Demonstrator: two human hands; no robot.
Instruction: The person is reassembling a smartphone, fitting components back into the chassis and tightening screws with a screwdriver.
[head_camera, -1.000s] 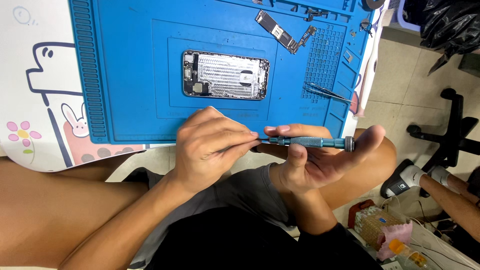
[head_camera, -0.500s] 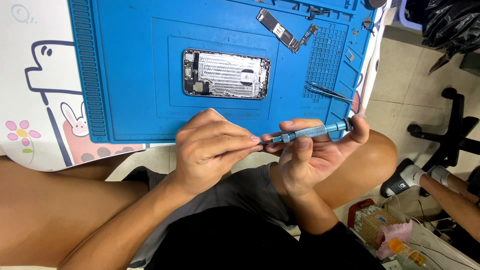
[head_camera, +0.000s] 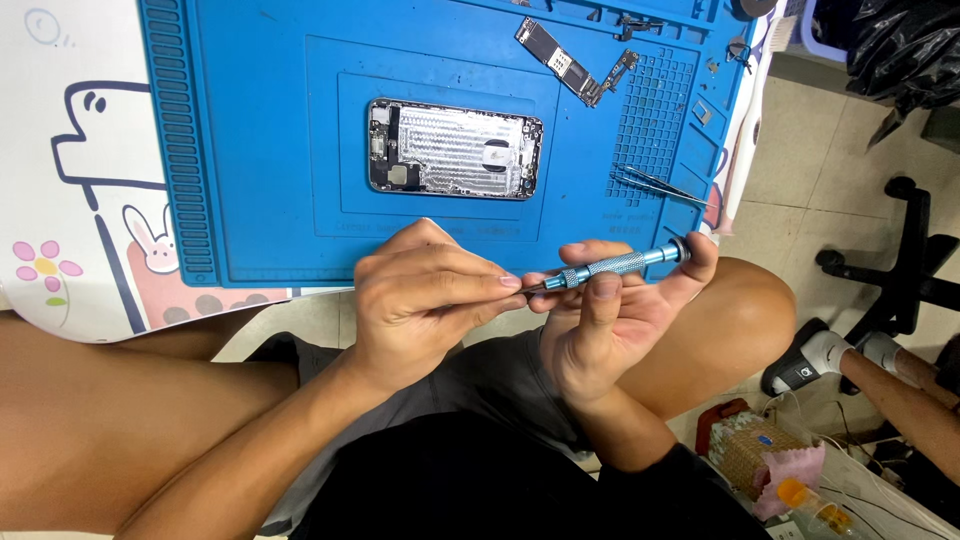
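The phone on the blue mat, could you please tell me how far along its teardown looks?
Done: the phone shell lies open on the blue mat, and its circuit board lies apart near the top edge. In hand: the right hand holds a blue screwdriver while the left hand pinches at its tip. Left: some small parts remain inside the shell; tweezers lie unused.

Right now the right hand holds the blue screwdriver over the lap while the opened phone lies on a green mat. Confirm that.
Not quite: the mat is blue, not green, as the head view shows. The rest stands: the right hand holds the blue screwdriver over the lap, and the opened phone lies on the mat.
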